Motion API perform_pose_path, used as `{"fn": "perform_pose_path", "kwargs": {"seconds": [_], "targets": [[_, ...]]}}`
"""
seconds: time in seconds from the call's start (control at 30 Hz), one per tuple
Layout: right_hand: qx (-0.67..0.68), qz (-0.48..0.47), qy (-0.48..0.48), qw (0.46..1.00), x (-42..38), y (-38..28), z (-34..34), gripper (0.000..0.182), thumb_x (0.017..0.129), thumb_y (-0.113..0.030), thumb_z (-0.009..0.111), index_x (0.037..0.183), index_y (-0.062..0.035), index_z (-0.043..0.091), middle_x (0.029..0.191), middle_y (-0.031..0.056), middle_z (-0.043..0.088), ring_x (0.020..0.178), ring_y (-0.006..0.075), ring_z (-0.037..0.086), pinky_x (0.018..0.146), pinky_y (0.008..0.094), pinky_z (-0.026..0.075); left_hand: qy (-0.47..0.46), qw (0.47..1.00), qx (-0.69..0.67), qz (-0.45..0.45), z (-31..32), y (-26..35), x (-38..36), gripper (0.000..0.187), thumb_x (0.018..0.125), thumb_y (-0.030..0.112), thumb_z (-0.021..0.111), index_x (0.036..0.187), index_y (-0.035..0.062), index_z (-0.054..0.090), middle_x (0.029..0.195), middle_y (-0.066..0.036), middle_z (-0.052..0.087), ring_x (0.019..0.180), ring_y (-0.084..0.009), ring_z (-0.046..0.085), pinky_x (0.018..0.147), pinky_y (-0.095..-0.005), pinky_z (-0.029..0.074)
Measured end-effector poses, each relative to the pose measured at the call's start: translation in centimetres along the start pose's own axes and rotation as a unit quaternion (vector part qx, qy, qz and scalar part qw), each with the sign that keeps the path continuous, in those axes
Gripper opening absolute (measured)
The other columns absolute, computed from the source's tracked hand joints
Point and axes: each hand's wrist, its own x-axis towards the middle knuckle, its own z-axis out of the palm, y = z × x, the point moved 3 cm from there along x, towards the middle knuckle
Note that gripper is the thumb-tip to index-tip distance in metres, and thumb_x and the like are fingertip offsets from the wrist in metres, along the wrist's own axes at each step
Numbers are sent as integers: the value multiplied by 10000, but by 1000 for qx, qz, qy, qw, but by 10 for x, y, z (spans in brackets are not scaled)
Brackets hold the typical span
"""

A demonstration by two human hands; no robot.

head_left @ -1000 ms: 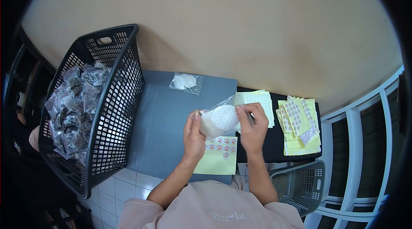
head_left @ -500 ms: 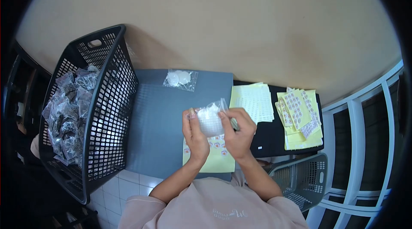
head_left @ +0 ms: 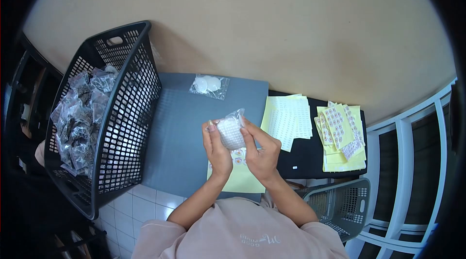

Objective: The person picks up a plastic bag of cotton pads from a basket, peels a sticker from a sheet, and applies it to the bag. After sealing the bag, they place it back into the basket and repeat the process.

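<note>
Fingers of both hands, left hand (head_left: 218,150) and right hand (head_left: 261,153), pinch the small clear bag (head_left: 229,131); better to hold its edges evenly.

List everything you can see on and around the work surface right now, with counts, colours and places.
black basket: one, black mesh, left of the mat, full of clear packets
grey mat: one, grey, centre
sealed packet: one, clear with white discs, far edge of the mat
sticker sheet: one, yellow, under the hands
blank sheets: a stack, pale yellow, right of the mat
printed sticker sheets: a pile, yellow, far right
grey basket: one, grey mesh, lower right
held packet: one, clear with white contents, between both hands
left hand: grip on the held packet
right hand: grip on the held packet
</note>
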Motion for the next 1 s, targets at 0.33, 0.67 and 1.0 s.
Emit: {"fn": "perform_pose_path", "kwargs": {"seconds": [0.33,0.67,1.0], "targets": [[194,159,-57,966,26,39,-28,138,890,3,599,980,82,667,842,110,700,737,128,659,678,259,544,-114,988,-76,-72,-25,-20,4,310,1039,276,370,1133,11,501,950,-50,524,840,-102,509,769,-278,452],[92,116,-277,950,35,19,-34,117,825,-39,668,898,50,692,799,136,699,662,154,661,633,274,530,-367,920,131,35,-18,6,24,335,893,169,663,1155,-30,599,1120,-116,640,1025,-151,586,874,-297,461],[-94,119,-85,985,-38,76,-56,97,763,5,717,857,21,698,725,102,632,561,123,542,519,264,412,-297,931,127,-168,-64,-61,29,150,936,151,604,834,43,623,763,-27,636,722,-69,578,629,-216,468]]}}
